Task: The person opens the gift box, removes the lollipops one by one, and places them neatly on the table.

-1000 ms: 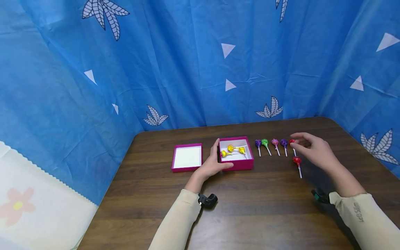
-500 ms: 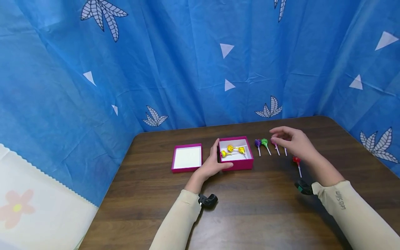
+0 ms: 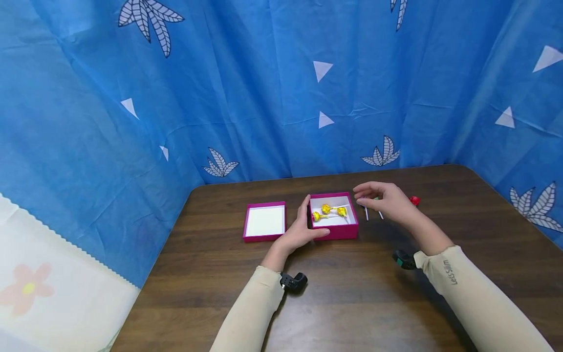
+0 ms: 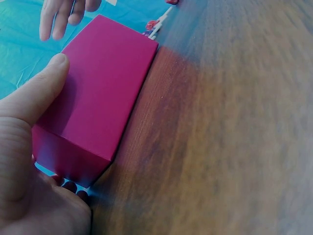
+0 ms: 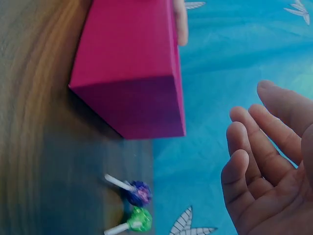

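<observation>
My left hand (image 3: 298, 233) holds a magenta box (image 3: 334, 232), thumb against its front wall and fingers along its left side. Inside lie 3 lollipops in yellow wrappers (image 3: 325, 209), sticks pointing right. My right hand (image 3: 381, 199), fingers loosely bent, hovers just right of the box and holds nothing. Below and beside it are a purple lollipop (image 5: 139, 193) and a green lollipop (image 5: 140, 220), mostly covered by the hand in the head view. A red lollipop (image 3: 415, 201) shows beyond the right wrist. The other lollipops of the row are hidden there.
A shallow magenta lid (image 3: 265, 221) with a white inside lies left of the box. Everything rests on a dark wooden table (image 3: 343, 293). A blue patterned curtain (image 3: 272, 98) hangs behind the table and along its sides.
My right hand has swept left along the lollipop row, from the red ones to beside the box, without lifting any. My left hand and the box stay in place.
</observation>
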The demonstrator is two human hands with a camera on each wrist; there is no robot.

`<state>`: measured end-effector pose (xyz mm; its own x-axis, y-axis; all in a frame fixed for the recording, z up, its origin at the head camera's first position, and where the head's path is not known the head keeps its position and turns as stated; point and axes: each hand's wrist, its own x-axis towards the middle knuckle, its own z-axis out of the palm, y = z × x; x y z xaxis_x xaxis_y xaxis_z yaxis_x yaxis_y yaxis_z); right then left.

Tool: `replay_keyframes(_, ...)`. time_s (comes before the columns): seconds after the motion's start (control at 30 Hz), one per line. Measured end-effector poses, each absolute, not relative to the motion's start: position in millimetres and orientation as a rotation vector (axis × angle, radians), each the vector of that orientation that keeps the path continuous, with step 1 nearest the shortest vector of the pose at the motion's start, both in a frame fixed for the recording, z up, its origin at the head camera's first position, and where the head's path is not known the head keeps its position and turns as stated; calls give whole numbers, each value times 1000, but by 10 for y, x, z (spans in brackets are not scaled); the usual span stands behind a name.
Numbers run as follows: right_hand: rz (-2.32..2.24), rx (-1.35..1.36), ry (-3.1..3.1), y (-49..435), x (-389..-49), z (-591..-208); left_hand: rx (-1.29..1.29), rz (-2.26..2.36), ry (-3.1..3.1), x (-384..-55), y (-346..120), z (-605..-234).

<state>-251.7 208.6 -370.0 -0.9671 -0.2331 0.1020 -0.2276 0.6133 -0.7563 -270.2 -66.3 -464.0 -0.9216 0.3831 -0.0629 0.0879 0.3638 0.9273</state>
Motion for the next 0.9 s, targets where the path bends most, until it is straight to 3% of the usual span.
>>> replay_keyframes(0.9,-1144,-636,2761,1467,-2829,-3834,446,1547,2369,-2695,-688,-4638)
